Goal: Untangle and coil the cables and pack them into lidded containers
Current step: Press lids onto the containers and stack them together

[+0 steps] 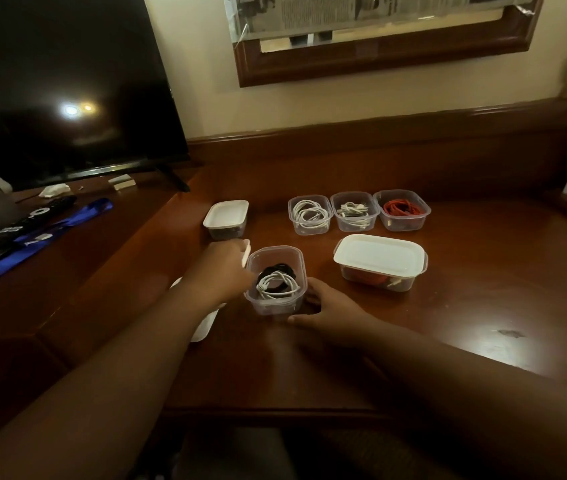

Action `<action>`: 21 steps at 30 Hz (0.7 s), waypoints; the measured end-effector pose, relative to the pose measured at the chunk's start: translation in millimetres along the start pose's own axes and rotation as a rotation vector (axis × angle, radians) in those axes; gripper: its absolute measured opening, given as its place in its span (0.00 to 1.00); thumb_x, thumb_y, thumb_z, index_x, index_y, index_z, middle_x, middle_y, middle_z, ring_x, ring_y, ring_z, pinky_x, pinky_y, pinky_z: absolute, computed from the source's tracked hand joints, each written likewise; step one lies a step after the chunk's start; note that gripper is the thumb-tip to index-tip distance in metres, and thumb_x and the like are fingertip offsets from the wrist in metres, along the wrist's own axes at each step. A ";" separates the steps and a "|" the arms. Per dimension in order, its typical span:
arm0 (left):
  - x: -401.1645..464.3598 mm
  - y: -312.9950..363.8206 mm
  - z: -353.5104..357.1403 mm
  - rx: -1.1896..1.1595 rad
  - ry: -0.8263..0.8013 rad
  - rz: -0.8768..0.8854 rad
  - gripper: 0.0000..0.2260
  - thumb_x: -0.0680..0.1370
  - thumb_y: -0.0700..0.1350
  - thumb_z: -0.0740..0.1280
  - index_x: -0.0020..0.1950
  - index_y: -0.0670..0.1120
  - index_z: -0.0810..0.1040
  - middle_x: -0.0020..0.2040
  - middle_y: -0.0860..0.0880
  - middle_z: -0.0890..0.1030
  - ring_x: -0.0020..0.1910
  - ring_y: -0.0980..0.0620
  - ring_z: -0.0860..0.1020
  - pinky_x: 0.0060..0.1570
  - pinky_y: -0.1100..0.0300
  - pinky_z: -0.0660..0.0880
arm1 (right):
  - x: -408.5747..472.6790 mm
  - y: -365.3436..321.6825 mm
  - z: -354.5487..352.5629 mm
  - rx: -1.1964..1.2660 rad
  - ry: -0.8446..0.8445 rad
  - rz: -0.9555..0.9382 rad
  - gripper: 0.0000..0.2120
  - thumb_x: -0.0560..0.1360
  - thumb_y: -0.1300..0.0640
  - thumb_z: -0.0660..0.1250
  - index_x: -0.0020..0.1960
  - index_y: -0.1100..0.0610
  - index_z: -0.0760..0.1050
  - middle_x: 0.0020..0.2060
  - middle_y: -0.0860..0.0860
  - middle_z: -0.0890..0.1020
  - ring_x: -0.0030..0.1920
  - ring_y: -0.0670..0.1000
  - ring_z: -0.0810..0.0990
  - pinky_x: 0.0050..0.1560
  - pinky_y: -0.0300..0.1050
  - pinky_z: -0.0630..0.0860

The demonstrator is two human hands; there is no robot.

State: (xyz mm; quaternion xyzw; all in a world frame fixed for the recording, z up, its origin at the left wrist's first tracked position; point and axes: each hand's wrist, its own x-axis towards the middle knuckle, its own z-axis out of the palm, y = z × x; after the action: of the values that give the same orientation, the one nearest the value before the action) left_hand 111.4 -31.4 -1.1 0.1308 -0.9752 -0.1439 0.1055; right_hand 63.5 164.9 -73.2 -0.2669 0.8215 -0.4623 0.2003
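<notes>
A clear open container (277, 301) near the desk's front holds a coiled white cable (277, 285) over a black one. My right hand (327, 311) grips the container's right side. My left hand (221, 268) is just left of it and holds a white lid (246, 252) by its edge. More white lids (204, 325) lie under my left forearm. At the back stand three open containers: one with a white cable (310, 215), one with white and grey cables (355, 211), one with a red cable (401, 209).
A large lidded container (381, 259) stands to the right and a small lidded one (226, 218) at the back left. A television (67, 91), a remote (46, 209) and a blue strap (32, 244) occupy the left desk. A framed mirror (379, 60) hangs on the wall.
</notes>
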 end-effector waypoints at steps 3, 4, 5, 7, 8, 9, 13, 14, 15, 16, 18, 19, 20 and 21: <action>8.7 20.0 6.9 -0.012 -0.047 0.028 0.18 0.71 0.42 0.70 0.62 0.44 0.79 0.52 0.44 0.82 0.46 0.47 0.80 0.44 0.53 0.79 | 1.9 1.0 0.3 -0.052 0.008 0.010 0.36 0.72 0.55 0.75 0.75 0.50 0.62 0.70 0.49 0.74 0.68 0.46 0.72 0.61 0.36 0.68; 11.6 26.6 9.4 -0.014 -0.060 0.031 0.18 0.71 0.42 0.70 0.62 0.43 0.78 0.53 0.44 0.82 0.47 0.46 0.80 0.47 0.50 0.80 | 2.3 0.9 -0.5 -0.060 0.003 0.019 0.36 0.72 0.56 0.75 0.75 0.50 0.61 0.70 0.49 0.74 0.69 0.47 0.72 0.61 0.36 0.68; 15.3 32.3 12.6 -0.019 -0.068 0.033 0.19 0.72 0.43 0.70 0.62 0.42 0.78 0.55 0.43 0.81 0.49 0.45 0.80 0.50 0.49 0.80 | 2.8 0.8 -1.0 -0.061 -0.004 0.031 0.36 0.72 0.56 0.75 0.75 0.49 0.61 0.70 0.49 0.74 0.69 0.48 0.72 0.61 0.37 0.68; 23.8 42.7 19.6 -0.020 -0.081 0.035 0.19 0.72 0.44 0.70 0.62 0.41 0.78 0.59 0.42 0.80 0.55 0.43 0.79 0.54 0.48 0.79 | 4.0 1.0 -2.5 -0.071 -0.008 0.046 0.36 0.72 0.56 0.75 0.75 0.48 0.62 0.70 0.49 0.74 0.68 0.49 0.73 0.62 0.39 0.70; 28.1 47.2 23.0 -0.023 -0.087 0.035 0.19 0.73 0.45 0.71 0.62 0.41 0.78 0.60 0.42 0.80 0.56 0.43 0.79 0.55 0.48 0.78 | 4.5 1.4 -3.3 -0.082 -0.010 0.052 0.36 0.72 0.56 0.75 0.75 0.47 0.62 0.69 0.49 0.74 0.68 0.49 0.73 0.63 0.41 0.72; 32.8 50.4 26.7 -0.040 -0.090 0.026 0.20 0.73 0.46 0.71 0.63 0.42 0.78 0.61 0.42 0.79 0.57 0.44 0.78 0.56 0.50 0.78 | 5.1 1.8 -3.8 -0.089 -0.014 0.056 0.36 0.72 0.56 0.74 0.75 0.47 0.62 0.69 0.49 0.74 0.67 0.50 0.74 0.63 0.43 0.73; 46.9 58.5 41.7 -0.162 -0.133 -0.061 0.28 0.73 0.48 0.73 0.72 0.47 0.70 0.67 0.46 0.75 0.63 0.46 0.76 0.56 0.54 0.75 | 5.2 2.4 -5.7 -0.082 -0.010 0.061 0.33 0.74 0.56 0.69 0.75 0.46 0.62 0.68 0.49 0.75 0.65 0.51 0.75 0.62 0.48 0.76; 49.1 59.4 45.7 -0.187 -0.147 -0.070 0.29 0.73 0.48 0.73 0.72 0.48 0.69 0.67 0.46 0.75 0.63 0.46 0.76 0.55 0.54 0.75 | 5.0 2.7 -5.9 -0.073 -0.003 0.058 0.31 0.74 0.56 0.67 0.75 0.46 0.62 0.68 0.49 0.75 0.63 0.51 0.76 0.62 0.48 0.76; 51.3 59.0 49.1 -0.219 -0.151 -0.066 0.28 0.73 0.48 0.73 0.72 0.48 0.69 0.67 0.47 0.75 0.62 0.46 0.77 0.55 0.54 0.75 | 4.9 2.7 -6.1 -0.060 0.005 0.051 0.30 0.75 0.55 0.66 0.75 0.46 0.63 0.67 0.49 0.76 0.62 0.50 0.77 0.62 0.48 0.76; 52.3 57.2 50.8 -0.247 -0.131 -0.045 0.27 0.73 0.48 0.73 0.70 0.49 0.71 0.65 0.47 0.77 0.61 0.46 0.77 0.55 0.54 0.75 | 4.7 2.8 -6.3 -0.047 0.010 0.046 0.29 0.75 0.55 0.65 0.75 0.47 0.63 0.68 0.50 0.76 0.62 0.51 0.76 0.63 0.48 0.75; 52.5 49.5 51.2 -0.230 -0.033 0.046 0.20 0.75 0.49 0.71 0.67 0.50 0.74 0.61 0.47 0.79 0.61 0.45 0.77 0.56 0.54 0.74 | 4.7 2.6 -6.9 -0.023 0.020 0.045 0.28 0.77 0.53 0.63 0.76 0.48 0.63 0.69 0.50 0.74 0.64 0.51 0.75 0.64 0.48 0.73; 52.1 43.2 51.0 -0.145 0.021 0.104 0.18 0.76 0.50 0.69 0.66 0.51 0.75 0.61 0.47 0.79 0.62 0.45 0.75 0.58 0.53 0.72 | 5.2 3.2 -6.9 -0.010 0.029 0.044 0.27 0.78 0.52 0.63 0.75 0.48 0.64 0.69 0.49 0.74 0.65 0.51 0.75 0.65 0.48 0.72; 50.8 36.5 51.2 -0.004 0.051 0.153 0.18 0.77 0.53 0.67 0.67 0.51 0.75 0.65 0.48 0.77 0.66 0.45 0.72 0.62 0.52 0.69 | 5.7 4.2 -6.4 0.004 0.040 0.041 0.26 0.78 0.52 0.63 0.75 0.49 0.64 0.69 0.49 0.74 0.65 0.50 0.74 0.66 0.48 0.72; 49.0 29.8 51.7 0.154 0.032 0.174 0.21 0.78 0.57 0.64 0.70 0.53 0.72 0.70 0.49 0.72 0.71 0.45 0.67 0.66 0.49 0.65 | 5.6 4.9 -5.5 0.016 0.048 0.037 0.26 0.78 0.51 0.64 0.75 0.49 0.64 0.69 0.49 0.74 0.65 0.50 0.74 0.66 0.48 0.71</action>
State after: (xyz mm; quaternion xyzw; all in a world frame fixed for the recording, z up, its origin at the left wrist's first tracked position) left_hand 45.9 -4.7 -32.1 0.0557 -0.9892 -0.0568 0.1230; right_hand 54.7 167.0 -75.2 -0.2386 0.8272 -0.4715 0.1911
